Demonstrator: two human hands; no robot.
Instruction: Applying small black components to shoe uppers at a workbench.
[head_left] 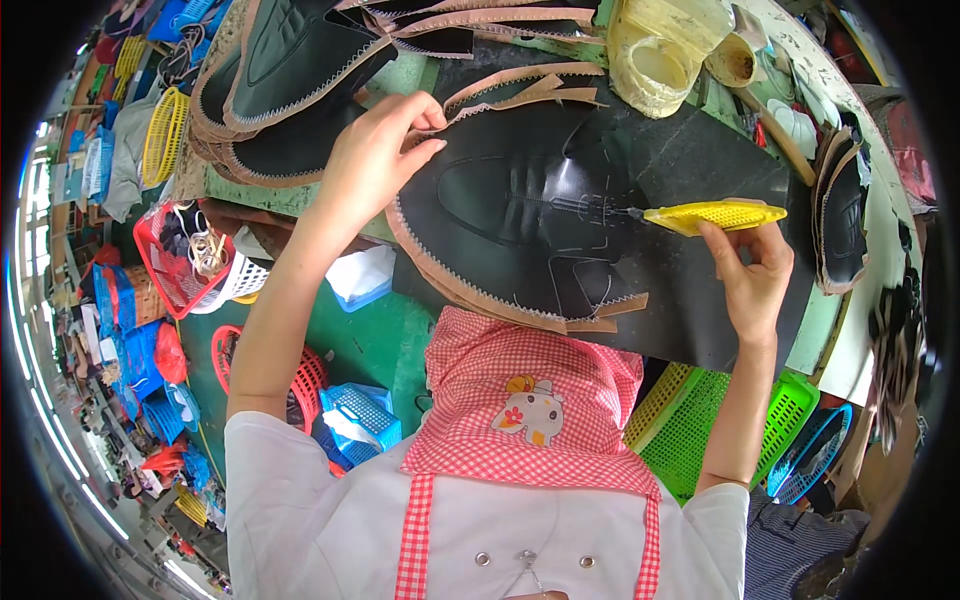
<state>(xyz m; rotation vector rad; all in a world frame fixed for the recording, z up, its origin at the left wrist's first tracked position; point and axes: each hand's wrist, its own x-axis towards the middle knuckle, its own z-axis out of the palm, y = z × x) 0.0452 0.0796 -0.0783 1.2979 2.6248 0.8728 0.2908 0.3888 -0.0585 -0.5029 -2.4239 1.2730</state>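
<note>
A black leather shoe upper (490, 215) with a brown, zigzag-stitched edge lies flat on a black mat (720, 300) in front of me. At its upper left edge my left hand (372, 150) is closed, thumb and fingertips pinching the brown border. My right hand (757, 275) is closed around a yellow, dimpled tool (715, 216) with a thin dark tip; its exact kind is unclear. That tip points left and meets, or nearly meets, the upper's right part, near pale marked lines. Brown strips (535, 90) trail from the upper's far edge.
Stacked black uppers (300, 70) lie far left. A glue-crusted, pale yellow container (655, 75) stands beyond the mat, near a wooden-handled tool (785, 140). More uppers (840, 210) rest at the right edge. Below the table are a red basket (165, 255) and a green crate (690, 430).
</note>
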